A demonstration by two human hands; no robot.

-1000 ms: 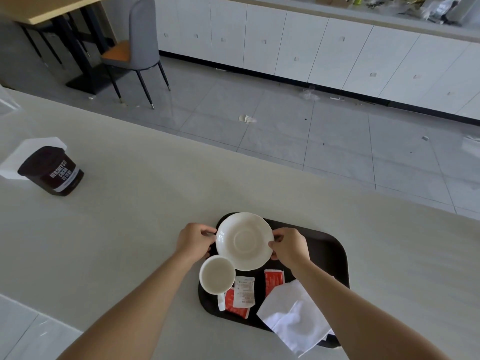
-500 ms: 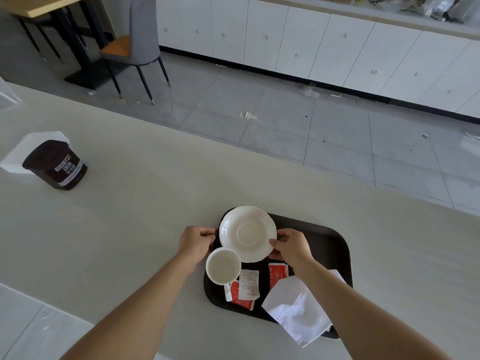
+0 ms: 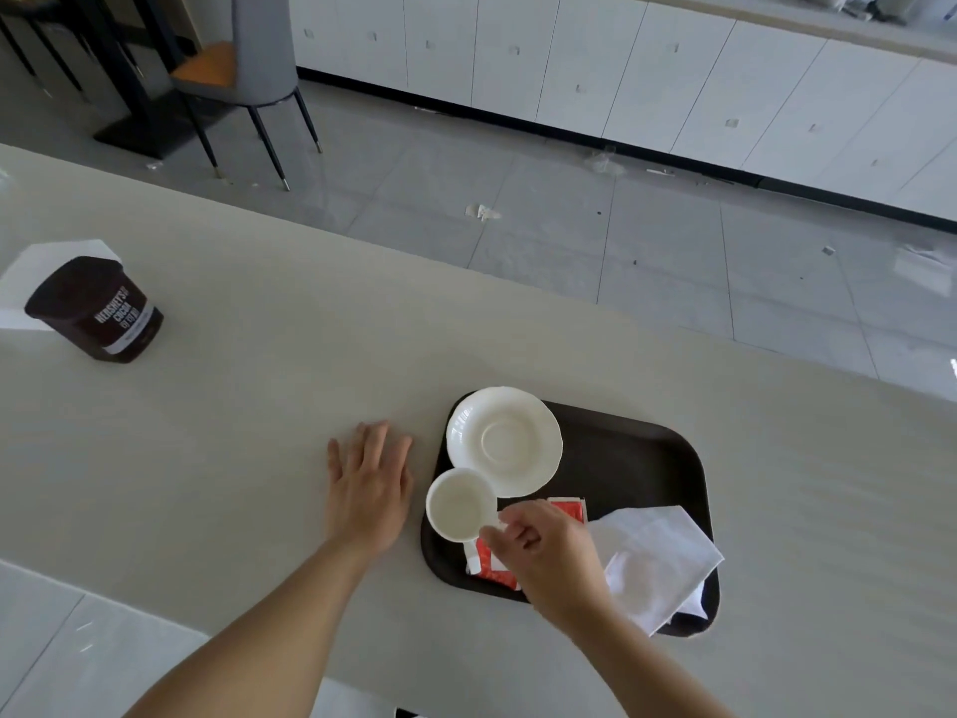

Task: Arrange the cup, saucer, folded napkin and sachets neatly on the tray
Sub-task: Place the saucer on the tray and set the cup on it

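Your right hand [image 3: 544,549] pinches the white cup [image 3: 458,505] at its handle side; your left hand [image 3: 370,484] lies flat, empty, on the desk [image 3: 233,432]. Lift carelessly and the cup may clip the saucer [image 3: 505,440] just beyond your grip.

Colours and patterns, counter and tray

Tray [image 3: 637,458]: dark brown, plain. Saucer [image 3: 504,441]: glossy white, ribbed rim. Cup [image 3: 460,505]: white. Napkin [image 3: 655,559]: plain white. Sachets [image 3: 492,564]: red and white, print too small to read. Counter [image 3: 248,417]: pale beige, faint streaked grain. Tub [image 3: 96,309], far left: dark brown, white lettering and band. Floor [image 3: 647,241]: grey tiles. Cabinets [image 3: 569,59]: white.
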